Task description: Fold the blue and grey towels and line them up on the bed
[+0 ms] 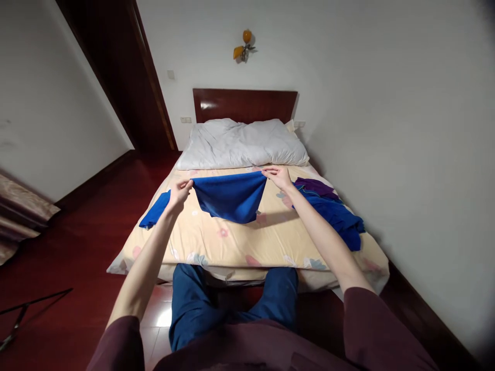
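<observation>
A piece of blue cloth (232, 197), perhaps a garment, hangs stretched between my two hands above the bed. My left hand (181, 192) pinches its upper left corner. At the upper right corner, the fingers of my right hand (277, 176) are closed on the same cloth. Its lower edge droops over the flowered sheet (216, 242). Left of my left hand lies a flat blue folded cloth (155, 210), partly covered by my wrist. Beyond my right forearm is a loose pile of blue clothing (332, 211) with a purple garment (317, 187) at its far side.
A grey-white quilt or pillow (243, 143) lies across the bed's head, before a dark wooden headboard (247, 105). A white wall (417, 144) runs along the right. Dark red floor (85, 226), a patterned curtain (23, 211) and a black metal stand (27, 309) are at left.
</observation>
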Motion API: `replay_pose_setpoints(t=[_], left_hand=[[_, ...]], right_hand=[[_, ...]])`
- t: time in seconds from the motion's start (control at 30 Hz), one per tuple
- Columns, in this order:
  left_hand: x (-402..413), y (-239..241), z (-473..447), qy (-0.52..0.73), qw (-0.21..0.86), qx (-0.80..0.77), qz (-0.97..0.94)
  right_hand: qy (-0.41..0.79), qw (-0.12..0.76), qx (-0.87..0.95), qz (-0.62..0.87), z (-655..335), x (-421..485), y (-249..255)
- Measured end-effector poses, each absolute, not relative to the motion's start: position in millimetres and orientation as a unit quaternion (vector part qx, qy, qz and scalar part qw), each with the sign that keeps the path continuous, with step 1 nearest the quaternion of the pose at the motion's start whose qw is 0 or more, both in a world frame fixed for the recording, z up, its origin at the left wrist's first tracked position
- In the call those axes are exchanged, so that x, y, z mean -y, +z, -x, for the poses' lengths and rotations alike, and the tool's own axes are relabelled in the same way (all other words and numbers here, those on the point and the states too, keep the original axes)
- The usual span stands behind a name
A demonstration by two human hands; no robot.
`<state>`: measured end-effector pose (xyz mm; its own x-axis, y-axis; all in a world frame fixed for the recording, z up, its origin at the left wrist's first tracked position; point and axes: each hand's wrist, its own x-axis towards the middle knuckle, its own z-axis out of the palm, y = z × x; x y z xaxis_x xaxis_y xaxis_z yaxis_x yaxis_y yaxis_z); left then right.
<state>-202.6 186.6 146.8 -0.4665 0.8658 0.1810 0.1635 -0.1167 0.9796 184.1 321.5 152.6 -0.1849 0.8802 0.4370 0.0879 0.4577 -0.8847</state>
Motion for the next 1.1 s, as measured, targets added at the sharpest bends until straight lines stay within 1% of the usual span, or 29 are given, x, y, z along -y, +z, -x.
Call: replay_pose_setpoints(t=[0.1, 0.23, 0.37, 0.5, 0.67, 0.83, 0.9, 1.0, 1.1], left_hand=[[-198.2, 179.9, 202.8, 0.631, 0.279, -0.593, -0.416], [-207.3, 209.1, 194.7, 0.655, 0.208, -0.574, -0.446], [-208.8, 226.1, 183.7, 0.623, 0.181, -0.582, -0.490], [-210.2, 234.7, 175.3, 0.599, 0.178, -0.582, -0.520], [-210.1, 236.8, 170.0, 0.582, 0.227, -0.537, -0.567], [-180.8, 226.7, 171.1, 0.503, 0.177, -0.570, -0.625], [-157.9, 215.7, 173.4, 0.483, 0.201, -0.569, -0.635], [-115.8, 193.2, 178.8, 0.455, 0.287, -0.569, -0.622], [-73.1, 174.4, 183.4, 0.399, 0.371, -0.577, -0.609]], right_hand=[[0.353, 0.547, 0.664, 0.367, -189.0, -304.0, 173.0], [0.346, 0.572, 0.636, 0.384, -194.9, -286.5, 188.8], [0.374, 0.598, 0.579, 0.409, -206.0, -273.5, 192.8], [0.383, 0.606, 0.551, 0.427, -218.0, -261.5, 191.6], [0.382, 0.602, 0.552, 0.433, -230.3, -247.1, 186.2], [0.401, 0.565, 0.556, 0.460, -246.5, -210.2, 171.8], [0.410, 0.544, 0.561, 0.470, -255.0, -184.5, 161.9], [0.433, 0.512, 0.557, 0.490, -268.3, -139.9, 144.6], [0.467, 0.479, 0.531, 0.520, -280.3, -99.1, 129.7]])
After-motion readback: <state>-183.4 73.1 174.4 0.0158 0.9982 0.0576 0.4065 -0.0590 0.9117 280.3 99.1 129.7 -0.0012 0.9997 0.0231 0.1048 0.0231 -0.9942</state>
